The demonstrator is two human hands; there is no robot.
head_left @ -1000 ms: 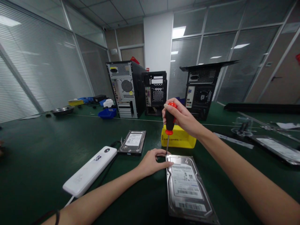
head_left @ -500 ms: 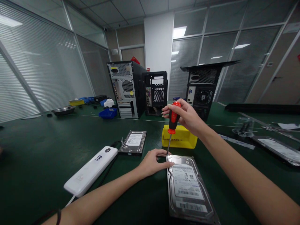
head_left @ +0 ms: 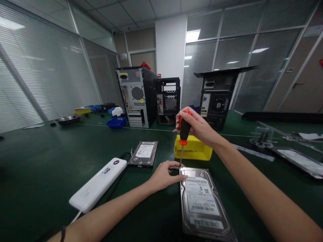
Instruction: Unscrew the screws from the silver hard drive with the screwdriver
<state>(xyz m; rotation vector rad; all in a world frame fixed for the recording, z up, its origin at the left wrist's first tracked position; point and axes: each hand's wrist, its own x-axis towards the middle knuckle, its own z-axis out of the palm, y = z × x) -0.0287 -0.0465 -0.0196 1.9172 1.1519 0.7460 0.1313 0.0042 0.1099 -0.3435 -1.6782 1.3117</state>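
Two hands work one drive, which lies flat on the worktop. The right hand, its grip closed on the screwdriver, has swung the handle back upright since half a second ago; the tip stays at the drive's far-left corner. The left hand lies open, steadying that corner, so turning appears to continue.

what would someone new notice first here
The right hand grips a red-and-black screwdriver upright, tip at the far left corner of a hard drive that the left hand steadies. Three computer towers stand at the back of the green table.
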